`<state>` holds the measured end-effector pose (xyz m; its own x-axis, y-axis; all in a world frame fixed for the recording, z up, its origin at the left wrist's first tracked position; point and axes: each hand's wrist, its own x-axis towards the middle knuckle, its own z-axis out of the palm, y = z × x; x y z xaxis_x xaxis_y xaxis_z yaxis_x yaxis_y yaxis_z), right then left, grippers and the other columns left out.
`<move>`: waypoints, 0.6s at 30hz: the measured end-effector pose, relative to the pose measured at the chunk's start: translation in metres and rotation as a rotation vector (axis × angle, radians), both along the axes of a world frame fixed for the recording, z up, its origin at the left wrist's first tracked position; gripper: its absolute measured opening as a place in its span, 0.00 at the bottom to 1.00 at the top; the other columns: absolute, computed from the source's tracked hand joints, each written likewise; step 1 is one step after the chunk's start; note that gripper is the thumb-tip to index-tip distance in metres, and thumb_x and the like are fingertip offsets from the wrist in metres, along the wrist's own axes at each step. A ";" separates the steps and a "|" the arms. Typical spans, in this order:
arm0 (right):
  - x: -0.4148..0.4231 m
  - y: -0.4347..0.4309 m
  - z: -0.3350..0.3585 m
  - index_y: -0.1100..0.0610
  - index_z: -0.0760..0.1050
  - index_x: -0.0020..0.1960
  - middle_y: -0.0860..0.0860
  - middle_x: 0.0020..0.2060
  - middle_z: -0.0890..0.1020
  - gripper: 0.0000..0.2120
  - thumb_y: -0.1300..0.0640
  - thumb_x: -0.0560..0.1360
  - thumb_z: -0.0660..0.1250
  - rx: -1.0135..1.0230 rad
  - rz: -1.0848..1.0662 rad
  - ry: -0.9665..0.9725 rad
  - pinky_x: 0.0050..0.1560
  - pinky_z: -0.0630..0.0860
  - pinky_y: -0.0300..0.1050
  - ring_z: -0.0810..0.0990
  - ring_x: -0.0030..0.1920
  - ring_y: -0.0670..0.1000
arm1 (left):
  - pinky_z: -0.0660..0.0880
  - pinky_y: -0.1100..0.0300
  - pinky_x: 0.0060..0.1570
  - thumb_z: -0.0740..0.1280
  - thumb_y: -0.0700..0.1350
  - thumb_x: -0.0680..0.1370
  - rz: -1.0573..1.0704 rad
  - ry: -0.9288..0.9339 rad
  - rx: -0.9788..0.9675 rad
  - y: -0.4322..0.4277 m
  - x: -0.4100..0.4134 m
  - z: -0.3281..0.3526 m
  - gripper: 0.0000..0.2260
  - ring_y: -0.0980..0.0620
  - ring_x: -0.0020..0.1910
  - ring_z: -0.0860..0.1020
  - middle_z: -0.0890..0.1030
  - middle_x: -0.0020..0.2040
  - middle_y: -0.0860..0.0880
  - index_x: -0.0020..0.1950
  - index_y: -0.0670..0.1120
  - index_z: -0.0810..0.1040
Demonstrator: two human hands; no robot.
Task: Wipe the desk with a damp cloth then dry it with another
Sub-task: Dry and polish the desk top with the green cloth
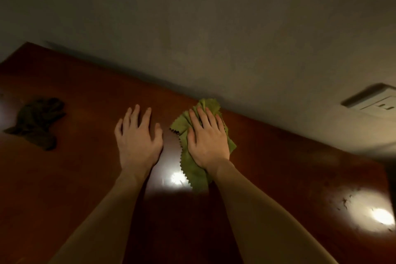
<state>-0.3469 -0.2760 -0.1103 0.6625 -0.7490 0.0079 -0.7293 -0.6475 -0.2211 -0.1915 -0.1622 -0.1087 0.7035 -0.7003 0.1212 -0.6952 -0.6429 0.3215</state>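
My right hand [206, 139] lies palm down on the light green cloth with zigzag-cut edges [192, 170]. Its fingers are straight and only slightly apart, pressing flat on the fabric and not curled round it. The cloth is spread and a little rumpled on the glossy reddish-brown wooden desk [85, 178], towards the far edge. One corner pokes out beyond my fingertips and almost reaches the plain grey-beige wall [192, 28]. A long flap trails back along the inside of my wrist towards me.

My left hand [138, 137] is just to the left of the cloth, apart from it, palm down over bare wood. Its fingers are straight and fanned apart, with the thumb out to the right, and it holds nothing. I cannot tell how firmly it bears on the surface.

Well to the left, near the left edge of the desk, lies a dark crumpled cloth [37, 123], bunched in a heap with neither hand touching it.

A bright patch of reflected light [177, 178] shines on the wood between my wrists, right beside the near end of the green cloth. A second, larger glare [381, 216] sits at the near right, with small dark specks around it. On the wall at far right is a blurred white rectangular socket plate [372, 100].
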 end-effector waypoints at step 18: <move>-0.023 0.006 0.004 0.50 0.58 0.84 0.50 0.83 0.61 0.29 0.43 0.85 0.48 0.001 -0.094 0.009 0.83 0.51 0.59 0.54 0.83 0.53 | 0.54 0.43 0.80 0.59 0.57 0.84 -0.037 -0.013 0.026 -0.001 -0.002 0.003 0.27 0.46 0.83 0.57 0.63 0.83 0.44 0.82 0.50 0.67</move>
<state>-0.3702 -0.2705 -0.1061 0.5896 -0.8077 0.0017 -0.7886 -0.5762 -0.2145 -0.1936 -0.1631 -0.1060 0.6756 -0.7287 0.1119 -0.7228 -0.6247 0.2955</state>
